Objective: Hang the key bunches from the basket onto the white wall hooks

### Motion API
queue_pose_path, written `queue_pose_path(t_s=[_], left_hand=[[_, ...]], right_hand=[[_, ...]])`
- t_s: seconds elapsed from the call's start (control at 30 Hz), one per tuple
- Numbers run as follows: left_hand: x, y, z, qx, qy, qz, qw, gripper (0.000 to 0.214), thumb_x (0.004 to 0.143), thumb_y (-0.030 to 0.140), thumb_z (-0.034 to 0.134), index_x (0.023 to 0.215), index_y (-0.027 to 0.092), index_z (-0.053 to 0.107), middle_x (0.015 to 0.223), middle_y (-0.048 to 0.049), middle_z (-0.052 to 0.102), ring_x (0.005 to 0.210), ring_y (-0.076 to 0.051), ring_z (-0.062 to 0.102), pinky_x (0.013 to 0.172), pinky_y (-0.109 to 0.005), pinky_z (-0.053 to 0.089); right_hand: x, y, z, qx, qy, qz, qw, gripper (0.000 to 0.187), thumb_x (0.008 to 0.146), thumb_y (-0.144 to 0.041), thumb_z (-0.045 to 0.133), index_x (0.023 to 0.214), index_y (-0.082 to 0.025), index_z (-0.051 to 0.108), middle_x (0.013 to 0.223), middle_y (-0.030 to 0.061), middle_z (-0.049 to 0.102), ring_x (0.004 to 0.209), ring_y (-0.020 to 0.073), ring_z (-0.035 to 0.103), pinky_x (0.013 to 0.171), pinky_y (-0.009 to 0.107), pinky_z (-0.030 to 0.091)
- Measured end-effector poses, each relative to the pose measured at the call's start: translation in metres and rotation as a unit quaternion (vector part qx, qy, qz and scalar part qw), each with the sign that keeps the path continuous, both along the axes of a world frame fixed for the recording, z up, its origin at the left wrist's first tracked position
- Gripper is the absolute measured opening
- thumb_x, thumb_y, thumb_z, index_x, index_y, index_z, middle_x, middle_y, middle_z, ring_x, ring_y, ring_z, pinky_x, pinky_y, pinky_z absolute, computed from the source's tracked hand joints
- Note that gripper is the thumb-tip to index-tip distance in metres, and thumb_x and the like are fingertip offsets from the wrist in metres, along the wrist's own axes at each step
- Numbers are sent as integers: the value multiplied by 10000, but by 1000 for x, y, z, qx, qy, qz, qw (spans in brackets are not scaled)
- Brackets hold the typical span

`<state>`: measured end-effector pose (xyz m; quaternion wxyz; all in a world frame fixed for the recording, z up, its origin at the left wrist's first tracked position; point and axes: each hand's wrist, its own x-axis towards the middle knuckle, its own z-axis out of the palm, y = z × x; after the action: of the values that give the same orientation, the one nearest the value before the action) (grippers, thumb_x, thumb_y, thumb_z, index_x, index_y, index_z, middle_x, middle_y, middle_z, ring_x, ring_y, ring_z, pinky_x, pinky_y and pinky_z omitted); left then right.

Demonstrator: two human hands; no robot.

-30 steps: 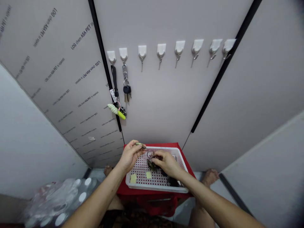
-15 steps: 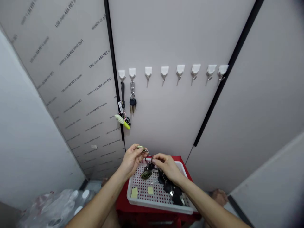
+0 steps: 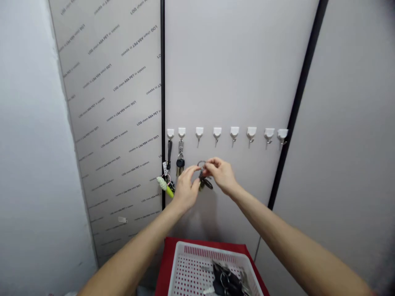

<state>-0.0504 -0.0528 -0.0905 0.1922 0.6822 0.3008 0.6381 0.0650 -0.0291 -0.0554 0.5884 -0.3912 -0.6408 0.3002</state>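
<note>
Nearest, a white basket [image 3: 210,250] on a red table [image 3: 163,263] holds dark keys [image 3: 226,279]; above it, the right hand [image 3: 220,174] pinches the ring of a key bunch [image 3: 203,179]; the left hand [image 3: 187,189] curls narrowly just beside it, grip unclear; white hooks [image 3: 234,131] line the far wall just above.

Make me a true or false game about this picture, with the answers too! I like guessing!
1. The left hand and right hand are up by the wall, around a dark bunch of keys. True.
2. The wall has a row of eight white plastic hooks. True.
3. The white plastic basket sits on the floor. False: it sits on a red stand.
4. The white and lime-green keychain hangs at the far right of the row. False: it hangs at the far left, below a black strap.
</note>
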Motion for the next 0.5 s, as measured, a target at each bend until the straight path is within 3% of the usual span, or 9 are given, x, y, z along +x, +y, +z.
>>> queue_pose_path(t_s=[0.1,0.23,0.37,0.5], left_hand=[[6,14,22,50,36,13,998,360,599,46,410,916,188,505,1003,-34,483,971,-162,389,882,-270,236],[8,31,40,63,41,38,996,387,586,24,393,933,162,493,996,-58,485,968,-174,390,881,-294,237],[8,42,51,7,44,59,997,373,552,24,432,894,145,515,953,-76,508,943,-209,406,866,-341,246],[8,49,51,-36,72,64,995,344,553,32,445,874,129,524,916,-89,523,912,-222,425,841,-360,266]], right_hand=[[-9,19,28,29,59,-10,998,11,590,-145,431,599,-146,438,452,-52,490,437,63,490,493,209,434],[-20,34,52,49,76,-36,995,36,595,-119,419,583,-149,435,450,-53,477,449,65,496,496,213,445],[-27,43,59,22,83,-84,993,85,591,-77,411,561,-156,422,434,-46,460,445,75,497,466,213,444],[-28,52,56,-16,63,-107,992,100,610,-71,395,557,-154,409,436,-37,445,427,76,487,445,221,436]])
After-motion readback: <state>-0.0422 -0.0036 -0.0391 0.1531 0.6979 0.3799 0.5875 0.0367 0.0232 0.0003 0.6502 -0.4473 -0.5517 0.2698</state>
